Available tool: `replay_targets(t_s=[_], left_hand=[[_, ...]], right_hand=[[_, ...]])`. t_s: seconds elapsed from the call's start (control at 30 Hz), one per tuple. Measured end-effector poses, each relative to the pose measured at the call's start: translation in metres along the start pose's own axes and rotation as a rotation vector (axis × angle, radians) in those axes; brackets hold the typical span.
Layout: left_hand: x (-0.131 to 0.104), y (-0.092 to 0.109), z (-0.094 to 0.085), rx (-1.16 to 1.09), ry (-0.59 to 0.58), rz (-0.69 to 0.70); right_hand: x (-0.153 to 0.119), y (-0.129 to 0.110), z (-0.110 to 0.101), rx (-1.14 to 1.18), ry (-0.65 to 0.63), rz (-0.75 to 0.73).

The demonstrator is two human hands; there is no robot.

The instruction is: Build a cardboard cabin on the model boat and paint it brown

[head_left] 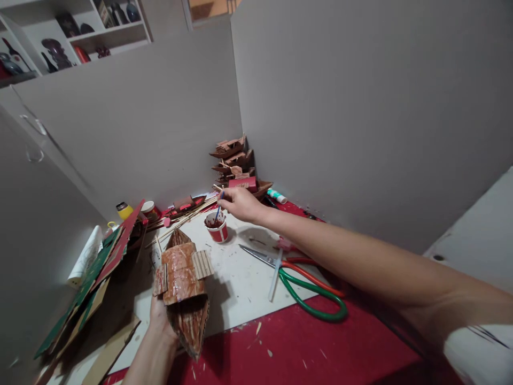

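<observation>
A model boat (183, 270) with a glossy brown curved roof rests on my left hand (162, 319), which supports it from below; the boat hides most of the fingers. Ribbed cardboard flaps stick out on both sides of its roof, the right one pale. My right hand (239, 203) pinches a thin blue brush (219, 207) above a red and white paper cup (217, 229). The brush's lower end is inside the cup, where dark brown paint coats the inner wall.
Large scissors (296, 278) with green and orange handles lie right of the cup, beside a translucent stick (275, 275). Several model boats (234, 160) are stacked in the corner. Cardboard sheets (96, 278) lean at the left, near a yellow jar (124, 210).
</observation>
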State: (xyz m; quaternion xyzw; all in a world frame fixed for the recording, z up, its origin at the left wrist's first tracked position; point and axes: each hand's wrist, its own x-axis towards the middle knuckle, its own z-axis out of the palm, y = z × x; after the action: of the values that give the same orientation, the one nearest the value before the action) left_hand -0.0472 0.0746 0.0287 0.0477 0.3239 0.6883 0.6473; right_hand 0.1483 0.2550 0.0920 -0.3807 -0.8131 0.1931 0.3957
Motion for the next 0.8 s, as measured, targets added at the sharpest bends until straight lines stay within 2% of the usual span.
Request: replay_targets(t_s=[0.13, 0.23, 0.37, 0.5, 0.67, 0.8], left_hand=[[0.000, 0.000, 0.002, 0.011, 0.130, 0.044], [0.000, 0.002, 0.002, 0.024, 0.182, 0.075], [0.002, 0.004, -0.001, 0.047, 0.147, 0.079], [-0.001, 0.001, 0.004, 0.010, 0.066, 0.057], [-0.006, -0.007, 0.011, 0.074, 0.117, -0.026], [-0.002, -0.011, 0.002, 0.131, 0.039, -0.120]], right_hand=[[-0.011, -0.003, -0.003, 0.061, 0.036, -0.012], [-0.019, -0.002, -0.003, 0.163, 0.083, -0.002], [-0.028, 0.005, -0.008, 0.375, 0.206, 0.065], [-0.048, 0.007, -0.025, 0.596, 0.285, 0.182], [-0.091, -0.006, -0.042, 1.121, 0.268, 0.412], [-0.118, -0.014, -0.037, 1.192, 0.242, 0.428]])
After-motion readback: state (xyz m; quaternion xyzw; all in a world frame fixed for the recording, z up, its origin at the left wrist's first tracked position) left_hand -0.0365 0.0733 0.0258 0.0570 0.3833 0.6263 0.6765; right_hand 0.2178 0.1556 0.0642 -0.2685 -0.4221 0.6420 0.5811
